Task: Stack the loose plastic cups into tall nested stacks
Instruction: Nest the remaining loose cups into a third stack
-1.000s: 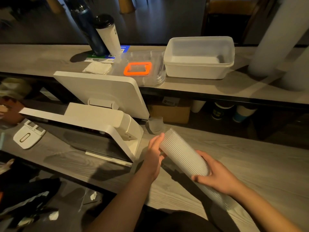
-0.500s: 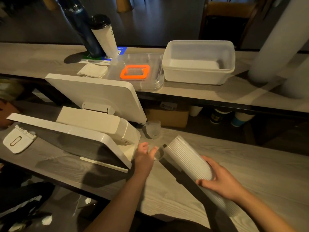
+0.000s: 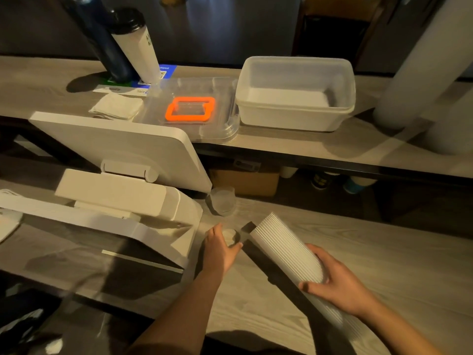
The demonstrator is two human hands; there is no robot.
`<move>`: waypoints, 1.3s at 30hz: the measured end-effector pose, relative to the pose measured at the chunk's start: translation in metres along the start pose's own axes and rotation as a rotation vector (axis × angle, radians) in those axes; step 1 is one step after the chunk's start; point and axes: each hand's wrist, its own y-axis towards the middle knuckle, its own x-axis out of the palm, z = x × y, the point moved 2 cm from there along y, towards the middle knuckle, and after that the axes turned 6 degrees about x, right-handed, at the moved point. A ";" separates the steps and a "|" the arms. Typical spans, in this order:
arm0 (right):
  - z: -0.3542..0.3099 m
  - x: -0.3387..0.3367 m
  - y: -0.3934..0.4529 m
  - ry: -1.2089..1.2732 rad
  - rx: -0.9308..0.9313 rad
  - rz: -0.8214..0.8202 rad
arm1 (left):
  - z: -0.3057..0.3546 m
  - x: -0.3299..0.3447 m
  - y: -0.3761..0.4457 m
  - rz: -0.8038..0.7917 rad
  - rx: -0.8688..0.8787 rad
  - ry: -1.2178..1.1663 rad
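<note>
A long nested stack of ribbed clear plastic cups lies tilted over the wooden counter, its open end pointing up and left. My right hand grips the stack around its middle. Just left of the open end, my left hand curls its fingers and thumb round a small loose clear cup standing on the counter. A second loose clear cup stands a little farther back, beside the white terminal's base.
A white point-of-sale terminal fills the left of the counter. On the upper shelf sit a white tub, a clear lid with an orange frame, folded napkins, a dark bottle and a tumbler. Tall white cylinders stand at the right.
My left hand left the stack's open end, moved down-left to the counter and closed round the small loose cup. The right hand kept its hold and shifted the stack slightly right.
</note>
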 end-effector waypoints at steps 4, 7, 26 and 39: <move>0.002 -0.002 0.001 -0.003 0.005 -0.012 | 0.000 -0.003 0.003 0.005 -0.092 -0.186; -0.001 -0.005 0.002 -0.015 -0.007 -0.041 | 0.009 -0.016 0.002 0.035 -0.192 -0.506; -0.013 0.009 -0.009 -0.043 -0.141 -0.097 | 0.058 -0.061 -0.039 -0.320 -0.028 -0.655; -0.013 0.007 -0.008 -0.046 -0.126 -0.029 | 0.054 -0.047 -0.039 -0.245 -0.071 -0.687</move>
